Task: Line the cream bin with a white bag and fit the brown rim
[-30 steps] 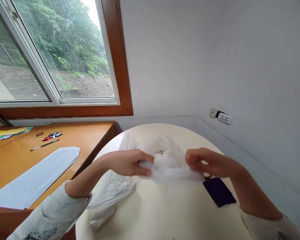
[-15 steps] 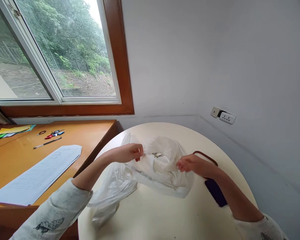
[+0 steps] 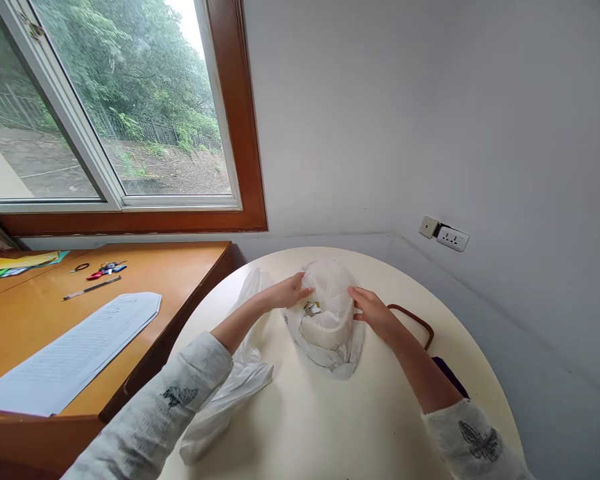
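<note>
A thin white plastic bag (image 3: 337, 357) is bunched around a round, pale object (image 3: 323, 333) on the table. A small shiny, yellowish patch shows through a gap, but I cannot tell what it is. My left hand (image 3: 291, 292) holds the bag's upper left side between thumb and fingers. On the opposite side, my right hand (image 3: 373, 310) has its fingertips against the bag, thumb and fingers closing on its edge. Another crumpled white plastic bag (image 3: 245, 380) lies to the left, partly under my left forearm.
The round cream table (image 3: 350, 427) holds a brown strap loop (image 3: 414, 317) and a dark purple item (image 3: 450, 375), partly behind my right forearm. On the wooden desk (image 3: 180, 267) lie papers (image 3: 80, 353), a pen (image 3: 93, 288), and scissors with keys (image 3: 107, 269). A wall socket (image 3: 453, 238) is at right.
Both hands have moved farther back, with the left also shifting right. The bag around the round object is more gathered and separated from the crumpled bag at left.
</note>
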The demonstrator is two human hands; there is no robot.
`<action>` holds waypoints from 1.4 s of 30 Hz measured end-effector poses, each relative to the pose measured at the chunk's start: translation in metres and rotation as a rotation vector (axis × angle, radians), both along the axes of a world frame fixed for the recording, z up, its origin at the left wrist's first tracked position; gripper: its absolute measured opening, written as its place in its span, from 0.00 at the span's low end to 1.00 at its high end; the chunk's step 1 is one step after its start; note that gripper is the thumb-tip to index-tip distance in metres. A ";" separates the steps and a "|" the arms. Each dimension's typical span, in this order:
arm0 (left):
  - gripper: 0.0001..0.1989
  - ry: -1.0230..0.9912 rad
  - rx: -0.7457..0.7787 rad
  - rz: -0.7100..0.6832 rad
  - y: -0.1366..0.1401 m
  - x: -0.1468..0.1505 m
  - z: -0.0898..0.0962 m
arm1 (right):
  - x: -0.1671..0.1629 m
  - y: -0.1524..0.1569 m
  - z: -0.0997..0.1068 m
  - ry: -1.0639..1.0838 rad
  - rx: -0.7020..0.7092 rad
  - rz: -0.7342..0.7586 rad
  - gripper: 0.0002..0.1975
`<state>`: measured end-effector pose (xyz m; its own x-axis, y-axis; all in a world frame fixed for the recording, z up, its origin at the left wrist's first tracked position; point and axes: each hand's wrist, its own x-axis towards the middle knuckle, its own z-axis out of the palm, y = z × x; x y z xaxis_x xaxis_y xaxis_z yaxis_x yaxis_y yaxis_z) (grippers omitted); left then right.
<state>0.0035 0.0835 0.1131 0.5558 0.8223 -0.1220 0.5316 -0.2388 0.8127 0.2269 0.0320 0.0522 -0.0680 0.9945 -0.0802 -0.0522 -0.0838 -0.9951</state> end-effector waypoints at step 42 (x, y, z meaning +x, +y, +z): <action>0.25 -0.150 -0.005 0.378 0.013 -0.022 -0.029 | 0.029 0.033 -0.046 -0.287 0.119 -0.421 0.15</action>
<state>-0.0187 0.0960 0.0836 0.2267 0.9717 -0.0665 0.4563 -0.0456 0.8887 0.2557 0.0654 0.0063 0.3479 0.9342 0.0786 0.2194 0.0004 -0.9756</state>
